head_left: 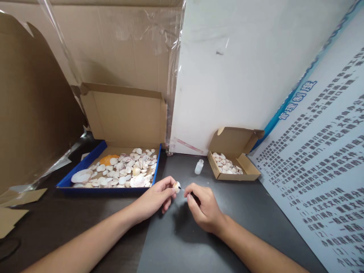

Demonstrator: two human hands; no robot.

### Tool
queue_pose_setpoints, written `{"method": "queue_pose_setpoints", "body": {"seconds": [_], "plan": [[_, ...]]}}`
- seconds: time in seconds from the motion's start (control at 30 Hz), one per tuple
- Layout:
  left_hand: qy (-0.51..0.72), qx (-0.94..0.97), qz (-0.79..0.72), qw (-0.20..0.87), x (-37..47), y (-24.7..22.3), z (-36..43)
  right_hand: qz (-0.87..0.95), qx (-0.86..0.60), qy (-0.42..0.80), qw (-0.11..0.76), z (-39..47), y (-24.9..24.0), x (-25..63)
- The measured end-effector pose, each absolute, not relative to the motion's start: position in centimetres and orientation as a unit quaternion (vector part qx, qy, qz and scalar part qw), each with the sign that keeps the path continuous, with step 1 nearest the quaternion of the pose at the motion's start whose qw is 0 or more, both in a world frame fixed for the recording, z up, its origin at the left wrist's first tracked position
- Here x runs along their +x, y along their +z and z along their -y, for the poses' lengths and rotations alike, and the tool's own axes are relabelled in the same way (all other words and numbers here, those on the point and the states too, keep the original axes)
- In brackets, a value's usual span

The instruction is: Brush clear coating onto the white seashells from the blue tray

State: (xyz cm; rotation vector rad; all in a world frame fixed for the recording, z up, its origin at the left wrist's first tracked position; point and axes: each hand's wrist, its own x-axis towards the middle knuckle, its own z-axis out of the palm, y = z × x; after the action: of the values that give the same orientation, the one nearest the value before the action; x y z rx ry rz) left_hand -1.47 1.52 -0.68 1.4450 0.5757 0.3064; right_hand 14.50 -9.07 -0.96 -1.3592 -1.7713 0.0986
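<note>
left hand (160, 195) pinches a shell (176, 186) above the dark mat (199, 242). right hand (205, 206), fingertips pressed around a thin brush (182, 189), brush tip at shell. glass bottle (199, 167) stands behind, near the small box (237, 176).

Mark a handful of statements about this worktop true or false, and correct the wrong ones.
1. The left hand holds a shell. True.
2. The small bottle stands inside the blue-sided box. False: it stands on the dark grey surface, between the two boxes of shells.
3. The right hand is empty and reaches into the small cardboard box. False: it pinches a thin tool close to the held shell.
4. An orange item lies among the shells in the blue-sided box. True.
5. The small cardboard box is closed. False: its lid is up and shells show inside.
</note>
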Motion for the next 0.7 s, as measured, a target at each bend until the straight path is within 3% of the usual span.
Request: {"method": "queue_pose_setpoints", "body": {"seconds": [0.7], "plan": [[0.136,0.614,-0.268,0.730,-1.49,0.08,-1.28,0.697,-0.559,0.064,0.444,8.89,-0.82,14.38]]}}
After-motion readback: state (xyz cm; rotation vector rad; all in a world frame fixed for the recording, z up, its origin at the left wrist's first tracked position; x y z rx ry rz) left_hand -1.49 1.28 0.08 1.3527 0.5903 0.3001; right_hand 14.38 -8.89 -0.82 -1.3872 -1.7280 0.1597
